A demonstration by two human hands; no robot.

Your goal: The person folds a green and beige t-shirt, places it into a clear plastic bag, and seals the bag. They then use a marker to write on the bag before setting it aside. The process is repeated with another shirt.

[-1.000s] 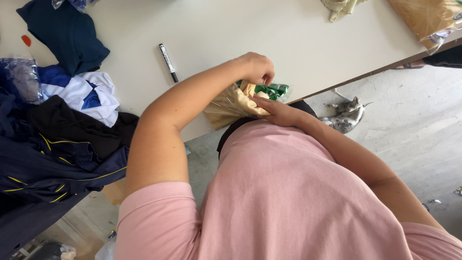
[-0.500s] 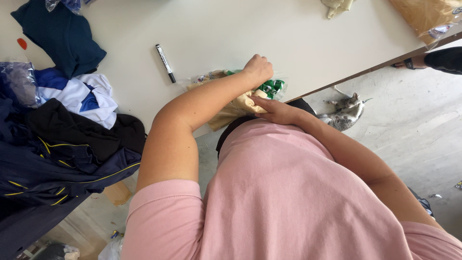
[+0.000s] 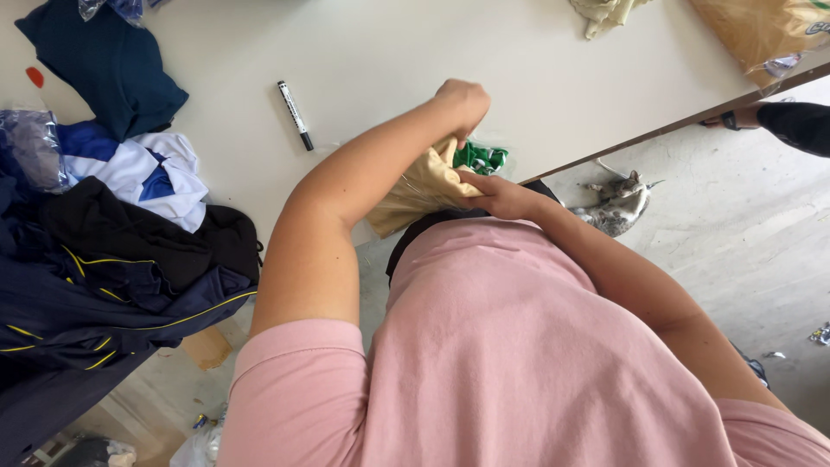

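At the near edge of the white table point(image 3: 372, 60) lies a folded tan garment point(image 3: 419, 192) with a green print point(image 3: 480, 157), in a thin clear plastic bag. My left hand point(image 3: 460, 102) is closed on the top of the bag and garment. My right hand point(image 3: 497, 195) grips the garment's lower right side at the table edge. Both arms reach out from my pink shirt, which fills the lower part of the view.
A black marker point(image 3: 295, 115) lies left of my hands. Dark navy clothes point(image 3: 104, 285), a blue-and-white garment point(image 3: 147, 173) and a teal garment point(image 3: 108, 73) pile up at the left. A cat point(image 3: 616, 204) lies on the concrete floor. Another person's dark sleeve point(image 3: 795, 125) shows at right.
My left hand has moved slightly up over the garment. The view has shifted a little, and the dark sleeve has come into sight at the right.
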